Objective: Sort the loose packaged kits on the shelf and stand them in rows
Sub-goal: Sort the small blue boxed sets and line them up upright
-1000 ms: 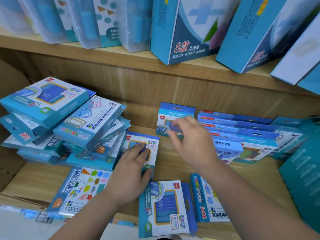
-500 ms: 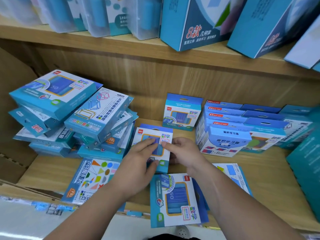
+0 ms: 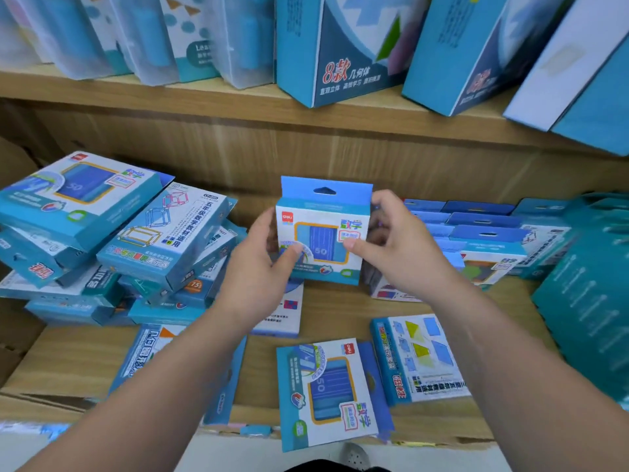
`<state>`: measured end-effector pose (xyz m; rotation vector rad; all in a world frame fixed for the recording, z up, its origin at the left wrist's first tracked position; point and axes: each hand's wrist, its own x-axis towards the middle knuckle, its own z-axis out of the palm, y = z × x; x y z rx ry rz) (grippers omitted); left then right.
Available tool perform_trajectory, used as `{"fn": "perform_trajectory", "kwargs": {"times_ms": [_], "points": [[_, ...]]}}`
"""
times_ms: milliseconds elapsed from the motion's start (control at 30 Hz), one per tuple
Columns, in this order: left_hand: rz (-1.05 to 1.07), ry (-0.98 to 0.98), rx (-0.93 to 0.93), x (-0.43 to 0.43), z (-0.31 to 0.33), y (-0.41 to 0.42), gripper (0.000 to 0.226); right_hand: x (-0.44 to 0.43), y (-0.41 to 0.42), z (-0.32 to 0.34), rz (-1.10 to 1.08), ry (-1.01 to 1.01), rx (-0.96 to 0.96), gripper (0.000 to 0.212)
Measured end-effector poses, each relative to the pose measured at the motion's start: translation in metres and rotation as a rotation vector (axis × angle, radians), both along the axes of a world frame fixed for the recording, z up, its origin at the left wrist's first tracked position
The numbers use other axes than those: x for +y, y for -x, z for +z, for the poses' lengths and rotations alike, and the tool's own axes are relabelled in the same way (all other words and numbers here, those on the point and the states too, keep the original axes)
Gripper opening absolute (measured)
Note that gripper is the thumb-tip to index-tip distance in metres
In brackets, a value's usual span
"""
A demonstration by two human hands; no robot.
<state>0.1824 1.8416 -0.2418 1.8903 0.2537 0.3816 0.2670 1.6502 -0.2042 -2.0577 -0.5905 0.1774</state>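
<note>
Kit point(image 3: 323, 233) held upright over mid-shelf point(image 3: 333, 311), left hand point(image 3: 262, 267) and right hand point(image 3: 398, 253) each clamped on a side edge, thumbs on its face. Row of standing kits point(image 3: 483, 233) just beside at 3 o'clock, so sorting looks partly done. Left to sort: jumbled pile point(image 3: 102, 240) at 9 o'clock, flat kits point(image 3: 326, 393) at 6 o'clock. Boxes closed, contents hidden.

We hold one blue kit point(image 3: 323, 233) upright between our left hand point(image 3: 262, 267) and right hand point(image 3: 391, 247), above the wooden shelf point(image 3: 333, 318), left of the standing row point(image 3: 483, 240).
</note>
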Motion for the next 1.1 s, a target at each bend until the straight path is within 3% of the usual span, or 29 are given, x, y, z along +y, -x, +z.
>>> {"fn": "perform_trajectory", "kwargs": {"times_ms": [67,233,333,567,700,967,1033,1100], "points": [[0.020,0.018,0.023,0.001,0.005,-0.013,0.032,0.002,-0.007,0.005,-0.055,0.078,-0.135,0.037],[-0.055,0.090,0.067,0.003,0.000,-0.037,0.032,-0.002,-0.025,0.016,-0.098,0.146,-0.254,0.042],[-0.002,-0.176,0.129,0.003,-0.009,-0.041,0.025,-0.008,-0.030,0.013,-0.074,0.214,-0.281,0.037],[-0.223,-0.911,0.509,-0.007,-0.043,-0.012,0.064,-0.002,-0.040,-0.006,-0.137,0.324,-0.423,0.039],[-0.243,-0.919,0.481,-0.005,-0.048,-0.007,0.076,0.007,-0.042,-0.021,-0.184,0.365,-0.465,0.047],[-0.191,-0.957,0.472,-0.003,-0.057,0.004,0.059,0.011,-0.051,-0.029,-0.289,0.703,-0.616,0.056],[-0.152,-0.946,0.431,-0.003,-0.059,0.011,0.046,0.012,-0.043,-0.029,-0.331,0.667,-0.676,0.058],[-0.104,-0.961,0.348,-0.002,-0.062,0.019,0.033,0.015,-0.026,-0.031,-0.325,0.484,-0.778,0.046]]}}
